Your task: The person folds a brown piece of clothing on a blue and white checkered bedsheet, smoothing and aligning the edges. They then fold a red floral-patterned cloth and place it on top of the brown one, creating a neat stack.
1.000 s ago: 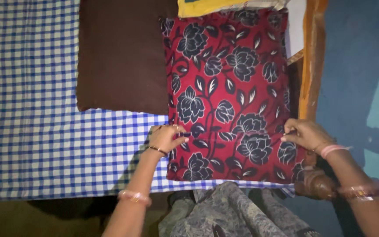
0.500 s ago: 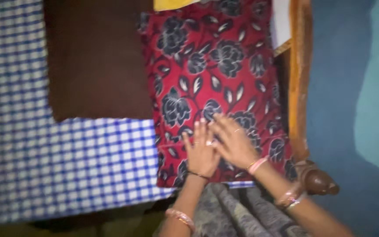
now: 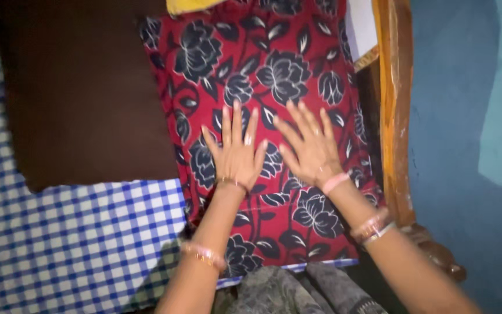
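Note:
A red pillow with a dark flower pattern lies on a bed covered in a blue and white checked sheet. My left hand rests flat on the pillow's middle, fingers spread. My right hand lies flat beside it, also spread, almost touching it. Both palms press down on the cloth and neither holds anything. Bangles circle both wrists.
A dark brown pillow lies left of the red one. A yellow cloth shows at the top. The wooden bed frame runs down the right, with a blue wall beyond. Grey patterned cloth is at the bottom.
My hands left the pillow's two sides, met near its lower middle, then slid up the pillow and spread flat. The view has shifted toward the pillow.

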